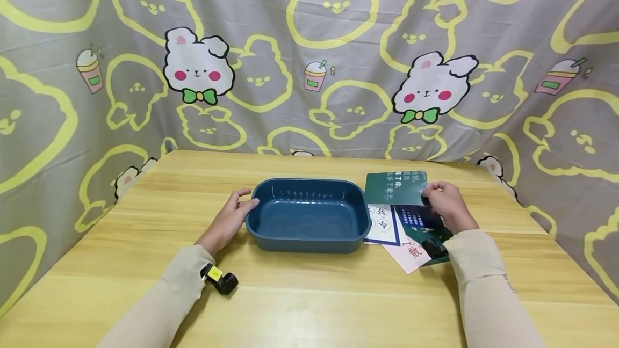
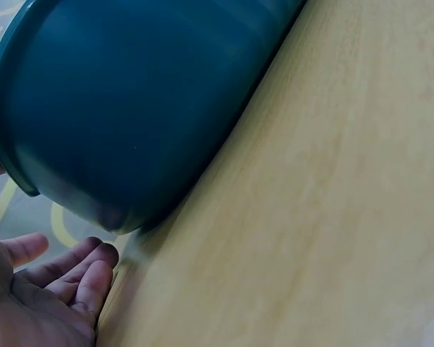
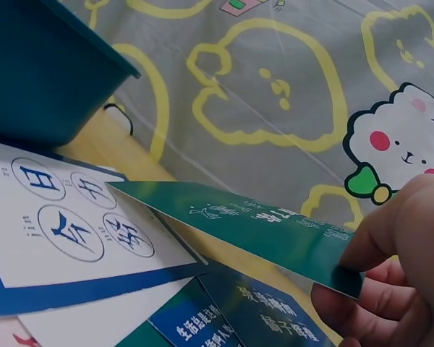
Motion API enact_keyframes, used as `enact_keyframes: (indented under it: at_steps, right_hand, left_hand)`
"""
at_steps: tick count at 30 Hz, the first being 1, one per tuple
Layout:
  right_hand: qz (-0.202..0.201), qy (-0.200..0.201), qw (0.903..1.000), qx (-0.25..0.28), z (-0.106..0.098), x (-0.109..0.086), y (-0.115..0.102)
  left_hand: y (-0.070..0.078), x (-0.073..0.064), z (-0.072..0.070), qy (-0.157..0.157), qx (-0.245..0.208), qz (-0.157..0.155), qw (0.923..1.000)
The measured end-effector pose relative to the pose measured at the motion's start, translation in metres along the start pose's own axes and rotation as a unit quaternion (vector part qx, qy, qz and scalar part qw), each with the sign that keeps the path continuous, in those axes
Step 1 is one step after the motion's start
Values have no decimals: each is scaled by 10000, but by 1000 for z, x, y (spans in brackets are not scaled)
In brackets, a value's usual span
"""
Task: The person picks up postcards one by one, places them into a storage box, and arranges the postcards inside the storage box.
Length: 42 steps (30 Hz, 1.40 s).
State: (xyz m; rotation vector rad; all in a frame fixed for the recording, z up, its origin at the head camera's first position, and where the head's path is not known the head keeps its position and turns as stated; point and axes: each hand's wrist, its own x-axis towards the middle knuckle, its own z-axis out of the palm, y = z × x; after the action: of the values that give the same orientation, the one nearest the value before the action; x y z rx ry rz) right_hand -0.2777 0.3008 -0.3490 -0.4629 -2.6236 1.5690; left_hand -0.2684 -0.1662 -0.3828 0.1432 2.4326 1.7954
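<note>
A dark teal plastic basin [image 1: 309,243] stands on the table. My left hand [image 1: 227,222] is at its left end, thumb against the rim and the other fingers [image 2: 94,282] loosely bent beside the outer wall. My right hand [image 1: 447,205] pinches a green card [image 1: 394,189] with white writing at its right edge, thumb on top and fingers beneath. The card is tilted above a spread of other cards. Among these are a white card with a blue border [image 3: 58,217], a pink card [image 1: 408,256] and dark blue cards [image 3: 267,303].
The cards overlap one another on the wooden table [image 1: 309,294], right beside the basin. A grey curtain [image 1: 271,9] with yellow rabbit outlines hangs behind the table and at both sides. Black wrist cameras [image 1: 224,282] are strapped over the sleeves.
</note>
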Motion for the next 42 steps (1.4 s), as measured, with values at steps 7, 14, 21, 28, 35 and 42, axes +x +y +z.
enact_keyframes:
  at_steps: [7,14,21,28,35,42]
  right_hand:
    - [-383,50,9992,108,3,-1,-1]
    - [-850,66,9956,384,-1,-4,-11]
    - [-1028,118,9923,686,0,-8,-20]
    - [-1081,133,9909,788,2,-14,-29]
    - [-1224,356,9861,1064,1,-17,-36]
    - [-1240,458,9843,1169,2,-23,-41]
  left_hand:
    - [-1,-6,-1,-33,-55,20,10000]
    - [-1,-2,1,20,-61,65,10000]
    - [0,-3,1,51,-70,98,9999]
    - [-1,-1,2,98,-32,97,9999]
    - [-1,-1,2,154,-9,106,9998]
    - [-1,-2,3,169,-30,121,9998]
